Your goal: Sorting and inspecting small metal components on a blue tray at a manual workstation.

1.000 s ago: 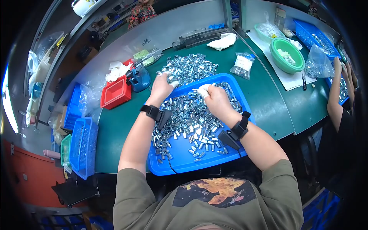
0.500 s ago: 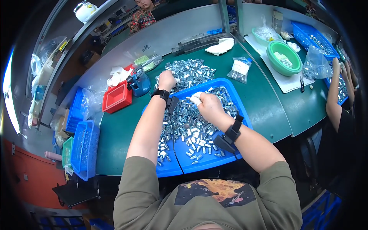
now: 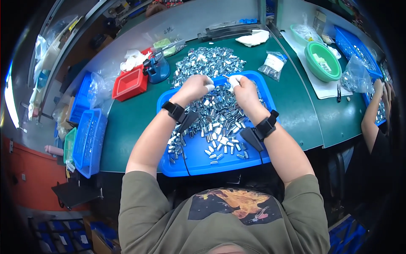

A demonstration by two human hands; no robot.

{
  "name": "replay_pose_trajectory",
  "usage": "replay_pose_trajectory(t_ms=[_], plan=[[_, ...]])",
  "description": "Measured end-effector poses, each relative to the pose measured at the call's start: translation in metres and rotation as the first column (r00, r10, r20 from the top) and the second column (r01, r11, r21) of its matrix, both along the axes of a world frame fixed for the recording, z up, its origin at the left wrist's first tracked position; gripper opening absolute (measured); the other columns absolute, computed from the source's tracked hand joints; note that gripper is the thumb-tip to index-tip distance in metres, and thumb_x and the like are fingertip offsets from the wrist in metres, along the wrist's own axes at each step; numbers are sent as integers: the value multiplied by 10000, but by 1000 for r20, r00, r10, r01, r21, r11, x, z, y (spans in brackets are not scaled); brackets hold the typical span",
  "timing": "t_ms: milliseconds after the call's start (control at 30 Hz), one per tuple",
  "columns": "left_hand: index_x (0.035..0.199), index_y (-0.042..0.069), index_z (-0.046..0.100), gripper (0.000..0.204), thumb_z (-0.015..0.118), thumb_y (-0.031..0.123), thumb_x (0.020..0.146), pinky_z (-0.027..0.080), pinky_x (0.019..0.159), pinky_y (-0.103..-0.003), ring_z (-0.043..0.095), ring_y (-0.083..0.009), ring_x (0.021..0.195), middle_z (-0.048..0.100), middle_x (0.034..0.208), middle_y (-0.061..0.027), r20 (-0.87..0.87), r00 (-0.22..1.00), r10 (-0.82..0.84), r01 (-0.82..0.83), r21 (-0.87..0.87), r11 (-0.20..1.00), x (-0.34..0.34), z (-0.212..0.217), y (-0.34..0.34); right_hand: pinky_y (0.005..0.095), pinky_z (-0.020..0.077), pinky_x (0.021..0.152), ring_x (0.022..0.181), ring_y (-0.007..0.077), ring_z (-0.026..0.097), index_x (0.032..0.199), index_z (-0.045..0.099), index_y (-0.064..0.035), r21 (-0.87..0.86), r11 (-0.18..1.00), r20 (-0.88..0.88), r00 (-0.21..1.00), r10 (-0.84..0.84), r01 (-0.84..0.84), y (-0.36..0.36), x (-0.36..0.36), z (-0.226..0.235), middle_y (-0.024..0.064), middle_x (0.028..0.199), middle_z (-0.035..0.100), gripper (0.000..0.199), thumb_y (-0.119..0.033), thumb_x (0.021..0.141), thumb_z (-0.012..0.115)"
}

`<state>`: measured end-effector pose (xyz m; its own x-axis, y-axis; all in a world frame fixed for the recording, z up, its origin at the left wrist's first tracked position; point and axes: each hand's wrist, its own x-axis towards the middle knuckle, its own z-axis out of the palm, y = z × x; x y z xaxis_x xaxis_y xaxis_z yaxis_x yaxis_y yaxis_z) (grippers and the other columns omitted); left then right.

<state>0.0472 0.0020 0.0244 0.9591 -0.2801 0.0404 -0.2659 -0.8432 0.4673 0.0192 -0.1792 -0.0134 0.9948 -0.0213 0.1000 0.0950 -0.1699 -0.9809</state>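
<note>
Small metal pieces (image 3: pixel 220 111) fill most of a blue tray (image 3: pixel 201 157), thinning out toward its near edge, and a second loose heap (image 3: pixel 207 62) lies on the green table (image 3: pixel 292 112) just behind the far rim. The left hand (image 3: pixel 195 88) is over the tray's far left part, fingers bent inward, the white-wrapped tips near the thumb; its grip is partly hidden, so I cannot tell whether it has hold of anything. The right hand (image 3: pixel 246 94), near the far rim, has thumb and finger pinched together on a metal piece (image 3: pixel 226 76) that pokes out leftward. The left forearm covers some of the tray's left side, and a black cable (image 3: pixel 185 155) runs over the near rim.

Left of the heap, a blue jar (image 3: pixel 159 70) and a red box (image 3: pixel 129 86) crowd that side. To the right lie a labelled bag (image 3: pixel 272 65) and, beyond, a white cloth (image 3: pixel 253 38). Farther right are a green bowl (image 3: pixel 323 63), a clear bag (image 3: pixel 356 76) and a co-worker's arms (image 3: pixel 370 111).
</note>
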Motion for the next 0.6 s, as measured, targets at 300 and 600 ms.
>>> replay_pose_trajectory(t_ms=[300,600], plan=[[872,30,641,209,671,185,736,458,610,-343,606,-220,694,636,742,-99,119,990,79,-72,-63,995,-7,-39,-15,200,359,540,622,48,451,991,593,-8,17,997,-21,997,73,-72,9,-4,-3,-18,737,551,212,-175,874,535],[921,30,600,195,629,188,810,438,572,-233,566,-93,670,609,772,-21,-290,954,69,-252,-662,706,-7,-10,18,193,375,566,643,45,462,1010,587,2,-100,990,67,992,106,-99,7,-13,12,-14,769,564,204,-145,877,539]])
